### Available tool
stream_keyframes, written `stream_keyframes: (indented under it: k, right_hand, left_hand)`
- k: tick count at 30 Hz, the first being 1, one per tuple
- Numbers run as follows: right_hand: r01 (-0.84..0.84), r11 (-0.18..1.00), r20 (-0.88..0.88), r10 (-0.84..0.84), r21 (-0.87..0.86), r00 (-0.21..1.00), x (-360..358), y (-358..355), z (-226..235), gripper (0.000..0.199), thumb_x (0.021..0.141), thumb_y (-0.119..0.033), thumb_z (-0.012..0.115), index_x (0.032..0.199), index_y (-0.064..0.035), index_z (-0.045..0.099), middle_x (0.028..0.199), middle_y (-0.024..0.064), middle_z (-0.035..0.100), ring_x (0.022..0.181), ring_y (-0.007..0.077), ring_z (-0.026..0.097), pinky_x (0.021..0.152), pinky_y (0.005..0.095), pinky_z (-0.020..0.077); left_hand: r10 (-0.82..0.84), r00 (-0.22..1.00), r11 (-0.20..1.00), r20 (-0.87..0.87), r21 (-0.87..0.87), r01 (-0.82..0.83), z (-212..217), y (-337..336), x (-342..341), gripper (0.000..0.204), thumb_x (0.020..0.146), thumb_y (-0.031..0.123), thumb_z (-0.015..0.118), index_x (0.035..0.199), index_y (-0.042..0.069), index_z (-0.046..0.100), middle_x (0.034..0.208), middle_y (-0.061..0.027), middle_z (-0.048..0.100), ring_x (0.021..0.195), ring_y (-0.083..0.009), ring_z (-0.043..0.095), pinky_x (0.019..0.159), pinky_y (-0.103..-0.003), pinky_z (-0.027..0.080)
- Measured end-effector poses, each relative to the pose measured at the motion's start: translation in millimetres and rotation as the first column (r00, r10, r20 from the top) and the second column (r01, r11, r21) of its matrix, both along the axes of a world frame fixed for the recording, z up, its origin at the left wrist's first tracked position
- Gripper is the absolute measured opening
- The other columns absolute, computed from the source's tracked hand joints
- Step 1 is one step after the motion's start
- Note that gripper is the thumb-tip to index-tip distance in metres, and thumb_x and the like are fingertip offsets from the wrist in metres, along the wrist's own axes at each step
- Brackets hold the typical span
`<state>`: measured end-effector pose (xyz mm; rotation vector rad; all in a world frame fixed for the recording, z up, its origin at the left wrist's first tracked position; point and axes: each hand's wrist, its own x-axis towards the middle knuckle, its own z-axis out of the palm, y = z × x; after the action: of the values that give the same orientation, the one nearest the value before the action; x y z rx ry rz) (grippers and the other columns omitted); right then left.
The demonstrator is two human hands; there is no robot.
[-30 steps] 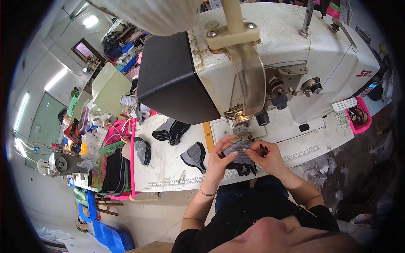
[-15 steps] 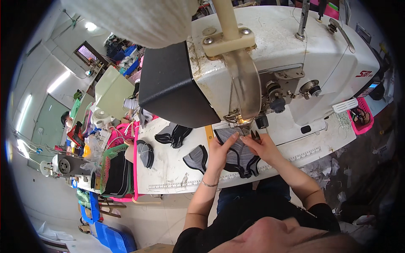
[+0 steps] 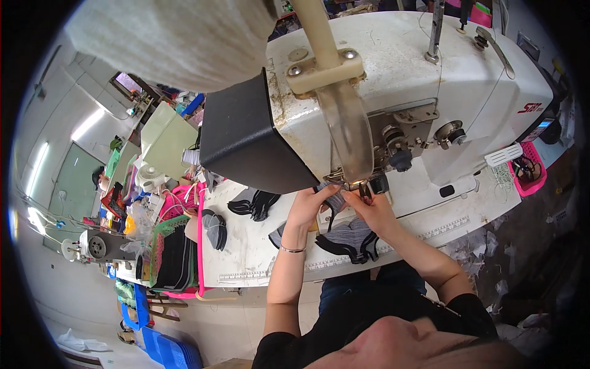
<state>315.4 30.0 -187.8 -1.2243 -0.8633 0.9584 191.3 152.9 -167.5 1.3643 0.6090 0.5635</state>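
My left hand [image 3: 309,206] and my right hand [image 3: 370,206] both grip a grey fabric shoe-upper piece with black trim [image 3: 350,237]. Its top end is raised to the needle area [image 3: 350,182] of a big white sewing machine [image 3: 393,104]. The lower end of the piece hangs onto the white table [image 3: 246,258]. A thin bracelet sits on my left wrist.
More dark cut pieces [image 3: 253,203] and a small stack [image 3: 215,229] lie on the table to the left. A pink and green basket of black pieces [image 3: 172,261] stands beyond the table's left end. A pink tray [image 3: 530,175] sits at the right. Scraps litter the floor [image 3: 491,270].
Both hands have lifted the fabric piece from the table surface up toward the needle. The view has moved closer to the machine.
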Motion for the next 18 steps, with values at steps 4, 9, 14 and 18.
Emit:
stream_keyframes:
  k: [4,9,14,18]
  right_hand:
    - [0.014,1.0,0.018,-0.015,0.014,1.0,-2.6,-1.6,5.4,0.033,0.092,-0.028,0.059,0.076,-0.0016,0.07,0.053,-0.0104,0.038,0.05,0.0011,0.029,0.046,0.0237,0.0197]
    - [0.032,0.999,0.048,-0.033,0.027,0.998,-3.2,1.0,1.8,0.033,0.092,-0.027,0.058,0.076,-0.0012,0.07,0.053,-0.0099,0.037,0.051,0.0012,0.028,0.046,0.0235,0.0195]
    - [0.029,0.999,0.078,-0.032,0.035,0.996,-2.9,0.5,1.4,0.032,0.092,-0.026,0.058,0.075,-0.0018,0.07,0.052,-0.0097,0.037,0.051,0.001,0.028,0.047,0.0231,0.0194]
    - [0.021,0.999,0.085,-0.023,0.025,0.996,-5.0,-4.5,7.1,0.031,0.092,-0.025,0.058,0.075,-0.0023,0.07,0.053,-0.0101,0.037,0.051,0.0009,0.028,0.047,0.0228,0.0194]
  left_hand:
    - [-0.006,1.0,1.0,-0.011,0.021,0.006,-1.7,4.2,0.6,0.011,0.085,0.012,0.06,0.087,0.002,0.063,0.07,0.0019,0.059,0.05,-0.0028,0.047,0.04,-0.017,0.03]
    - [0.038,0.997,0.999,0.068,-0.014,-0.037,-9.6,2.6,5.1,0.011,0.084,0.011,0.059,0.089,0.002,0.063,0.072,0.0016,0.059,0.05,-0.0028,0.047,0.04,-0.017,0.03]
    - [0.038,0.995,0.999,0.092,-0.004,-0.037,-16.5,3.7,5.0,0.011,0.083,0.012,0.06,0.086,0.002,0.062,0.071,0.0021,0.059,0.049,-0.0025,0.046,0.04,-0.017,0.029]
    - [0.029,0.997,0.999,0.074,0.04,-0.032,-11.8,-1.0,4.4,0.011,0.083,0.013,0.061,0.086,0.002,0.062,0.071,0.0018,0.058,0.05,-0.0023,0.046,0.041,-0.018,0.029]
